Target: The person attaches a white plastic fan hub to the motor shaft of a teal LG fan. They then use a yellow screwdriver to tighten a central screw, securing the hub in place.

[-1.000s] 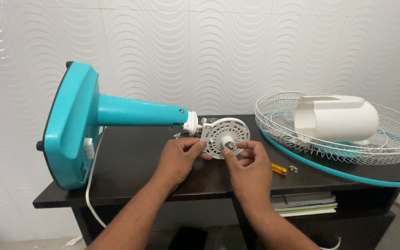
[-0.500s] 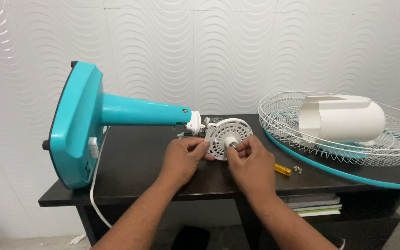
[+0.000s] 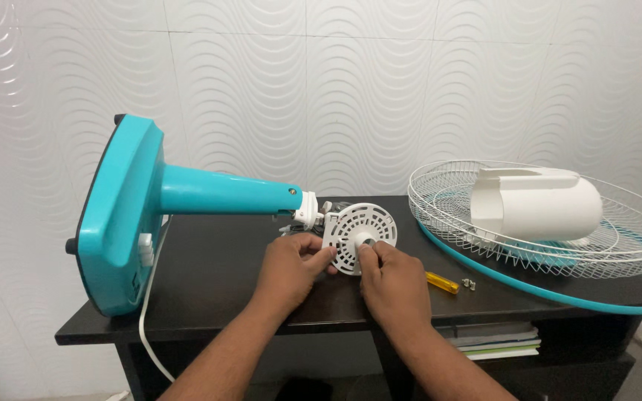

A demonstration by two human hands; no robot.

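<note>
From the head view, we count two hands: our left hand [image 3: 289,269] pinches the left edge of one round white slotted plastic motor cover [image 3: 360,228] at mid-surface, while our right hand [image 3: 394,284] fingers grip its centre hub. One teal fan stand [image 3: 150,204] lies left; one white wire guard [image 3: 544,215] sits right, one yellow screwdriver [image 3: 441,282] near.

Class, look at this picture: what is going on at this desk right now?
A person works on a dismantled teal table fan lying on its side on a dark wooden desk. The left hand grips the edge of the round white slotted motor cover, while the right hand pinches the shaft at its centre. To the right lie a white wire fan guard holding a white plastic housing, a yellow-handled screwdriver and small metal screws.
</note>
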